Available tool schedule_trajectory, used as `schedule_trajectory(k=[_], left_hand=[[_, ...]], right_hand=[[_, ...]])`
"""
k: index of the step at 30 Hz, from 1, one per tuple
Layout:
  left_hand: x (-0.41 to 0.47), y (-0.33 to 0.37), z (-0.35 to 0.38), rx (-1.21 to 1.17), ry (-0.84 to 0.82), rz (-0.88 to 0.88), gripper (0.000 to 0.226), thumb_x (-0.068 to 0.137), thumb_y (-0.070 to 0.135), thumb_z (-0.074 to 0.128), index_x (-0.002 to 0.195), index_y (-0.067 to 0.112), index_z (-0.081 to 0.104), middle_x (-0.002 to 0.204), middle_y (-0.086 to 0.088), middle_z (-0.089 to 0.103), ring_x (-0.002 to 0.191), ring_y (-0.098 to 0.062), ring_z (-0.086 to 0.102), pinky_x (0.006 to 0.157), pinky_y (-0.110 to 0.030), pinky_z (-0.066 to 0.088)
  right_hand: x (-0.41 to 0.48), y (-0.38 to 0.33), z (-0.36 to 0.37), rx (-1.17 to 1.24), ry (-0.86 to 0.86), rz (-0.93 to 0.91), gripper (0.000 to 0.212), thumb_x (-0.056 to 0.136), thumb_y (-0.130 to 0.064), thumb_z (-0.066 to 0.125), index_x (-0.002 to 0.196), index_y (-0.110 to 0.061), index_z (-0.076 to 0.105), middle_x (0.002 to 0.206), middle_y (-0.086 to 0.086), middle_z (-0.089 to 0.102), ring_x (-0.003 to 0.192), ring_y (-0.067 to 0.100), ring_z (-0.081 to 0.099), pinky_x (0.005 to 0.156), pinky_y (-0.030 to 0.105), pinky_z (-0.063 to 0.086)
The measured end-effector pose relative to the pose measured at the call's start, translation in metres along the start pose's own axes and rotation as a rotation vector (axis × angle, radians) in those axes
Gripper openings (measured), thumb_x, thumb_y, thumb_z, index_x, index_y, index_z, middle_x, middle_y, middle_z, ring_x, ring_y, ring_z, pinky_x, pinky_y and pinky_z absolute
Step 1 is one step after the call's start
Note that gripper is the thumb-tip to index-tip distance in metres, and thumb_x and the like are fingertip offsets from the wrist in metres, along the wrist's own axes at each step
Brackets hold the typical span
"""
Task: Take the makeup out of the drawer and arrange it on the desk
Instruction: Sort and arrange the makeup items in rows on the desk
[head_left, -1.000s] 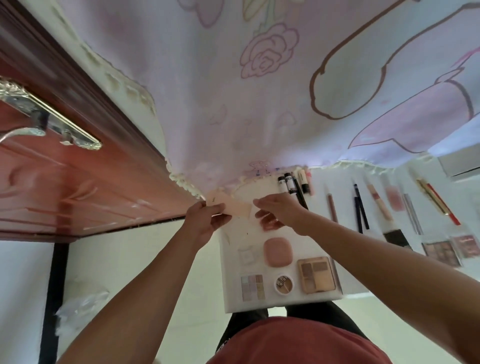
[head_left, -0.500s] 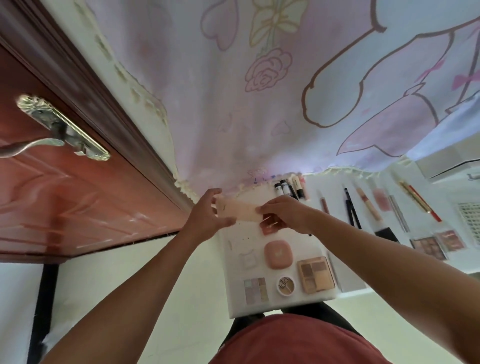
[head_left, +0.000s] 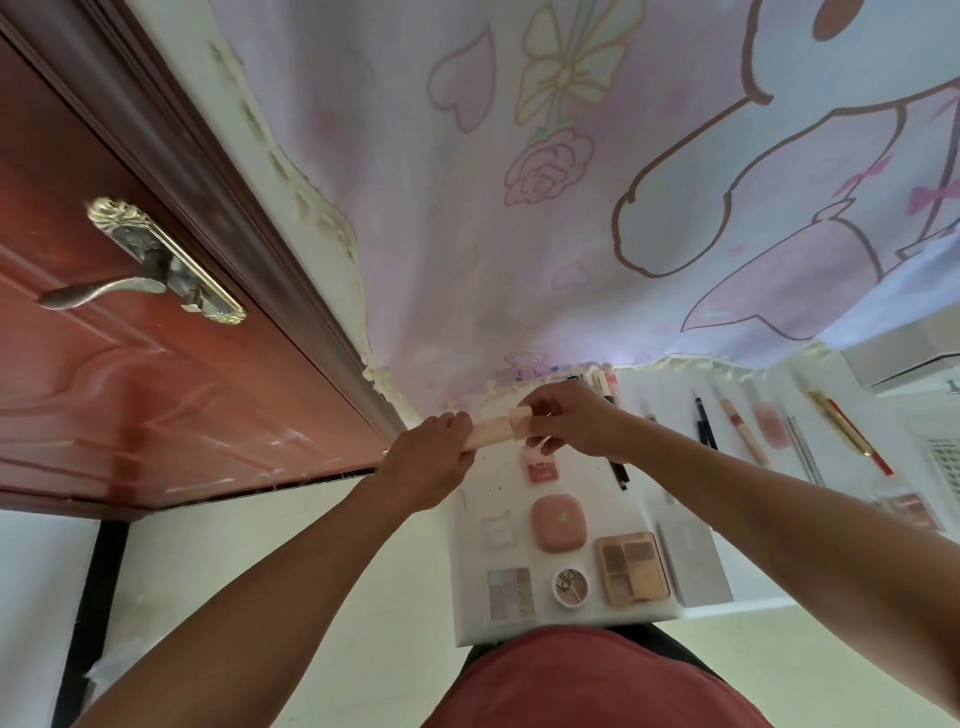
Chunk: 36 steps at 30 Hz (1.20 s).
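Fingers (head_left: 456, 423) of left hand (head_left: 426, 462) and right hand (head_left: 576, 423) pinch a peach tube (head_left: 491, 435) crosswise, cap (head_left: 518, 420) rightward.

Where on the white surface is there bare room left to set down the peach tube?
The peach tube could go on the bare patch bordered by the red case, the black pencil and the tan palette. The front row, pastel palette to grey box, is crowded.

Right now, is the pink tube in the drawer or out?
Out. The pink tube is held level above the white drawer: the left hand grips one end, the right hand pinches the other.
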<state>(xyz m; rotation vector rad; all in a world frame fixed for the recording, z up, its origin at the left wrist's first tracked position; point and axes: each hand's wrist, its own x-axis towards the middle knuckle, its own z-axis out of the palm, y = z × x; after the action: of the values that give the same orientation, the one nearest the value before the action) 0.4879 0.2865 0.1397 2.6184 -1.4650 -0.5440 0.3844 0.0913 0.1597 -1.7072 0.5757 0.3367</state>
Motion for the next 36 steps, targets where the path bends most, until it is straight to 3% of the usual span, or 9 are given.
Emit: schedule_trajectory(k=[6,8,11,13,19,22,25,31,36], left_hand=[[0.001,0.004,-0.002,0.06,0.123,0.005,0.029,0.098,0.029,0.044,0.119,0.009,0.046,0.108,-0.007,0.052,0.092,-0.026,0.049,0.062,-0.036,0.037],[0.001,0.006,-0.003,0.085,0.133,0.022,0.03,0.098,0.028,0.046,0.12,0.008,0.047,0.109,-0.008,0.053,0.093,-0.027,0.05,0.061,-0.035,0.036],[0.001,0.007,-0.002,0.082,0.127,0.021,0.029,0.098,0.028,0.046,0.12,0.008,0.048,0.108,-0.008,0.053,0.093,-0.026,0.05,0.061,-0.034,0.035],[0.002,0.009,-0.002,0.079,0.133,0.018,0.028,0.098,0.028,0.046,0.119,0.009,0.048,0.107,-0.007,0.053,0.092,-0.026,0.049,0.061,-0.034,0.034],[0.007,0.017,-0.004,0.074,0.131,0.012,0.028,0.099,0.028,0.044,0.12,0.01,0.046,0.112,-0.006,0.052,0.097,-0.026,0.049,0.064,-0.033,0.033],[0.008,0.018,-0.003,0.07,0.113,0.007,0.028,0.099,0.028,0.044,0.12,0.01,0.045,0.114,-0.005,0.052,0.098,-0.025,0.048,0.064,-0.032,0.033],[0.008,0.017,-0.001,0.06,0.103,-0.018,0.028,0.099,0.029,0.043,0.12,0.01,0.044,0.115,-0.005,0.051,0.1,-0.024,0.048,0.064,-0.033,0.034],[0.008,0.017,0.002,0.045,0.128,-0.001,0.026,0.098,0.026,0.048,0.117,0.008,0.048,0.11,-0.007,0.054,0.094,-0.026,0.05,0.061,-0.032,0.032],[0.008,0.015,0.005,0.036,0.11,-0.021,0.027,0.099,0.027,0.046,0.118,0.009,0.047,0.111,-0.006,0.053,0.095,-0.025,0.049,0.062,-0.033,0.034]], right_hand=[[-0.008,-0.008,-0.01,0.265,-0.086,0.269,0.045,0.098,-0.044,0.053,0.111,-0.002,0.061,0.096,0.026,0.071,0.071,0.03,0.069,0.065,0.035,0.058],[-0.008,-0.007,-0.012,0.297,-0.086,0.276,0.041,0.098,-0.038,0.055,0.107,0.0,0.064,0.091,0.022,0.072,0.068,0.026,0.068,0.064,0.033,0.057],[-0.01,-0.009,-0.018,0.347,-0.093,0.198,0.019,0.092,-0.01,0.066,0.108,-0.001,0.065,0.096,0.018,0.068,0.074,0.022,0.067,0.067,0.03,0.058],[-0.01,-0.011,-0.021,0.346,-0.084,0.16,0.029,0.085,0.004,0.069,0.113,-0.003,0.062,0.099,0.017,0.066,0.08,0.023,0.068,0.07,0.031,0.059],[-0.01,-0.01,-0.019,0.237,-0.043,0.163,0.024,0.096,-0.024,0.062,0.105,-0.003,0.065,0.092,0.015,0.072,0.07,0.022,0.069,0.057,0.027,0.054],[-0.008,-0.005,-0.02,0.2,-0.013,0.106,0.016,0.089,-0.01,0.07,0.104,-0.005,0.067,0.094,0.017,0.072,0.074,0.023,0.07,0.06,0.027,0.056],[-0.007,-0.002,-0.023,0.226,-0.04,0.073,0.026,0.082,0.004,0.072,0.107,-0.004,0.067,0.097,0.015,0.068,0.084,0.023,0.069,0.073,0.032,0.059],[-0.004,-0.006,-0.021,0.368,-0.048,0.179,0.025,0.096,-0.023,0.061,0.107,-0.001,0.067,0.094,0.014,0.069,0.074,0.022,0.068,0.066,0.03,0.057],[-0.001,-0.006,-0.024,0.259,-0.024,0.137,0.029,0.084,0.006,0.069,0.112,-0.001,0.066,0.103,0.021,0.066,0.085,0.024,0.066,0.07,0.027,0.059]])
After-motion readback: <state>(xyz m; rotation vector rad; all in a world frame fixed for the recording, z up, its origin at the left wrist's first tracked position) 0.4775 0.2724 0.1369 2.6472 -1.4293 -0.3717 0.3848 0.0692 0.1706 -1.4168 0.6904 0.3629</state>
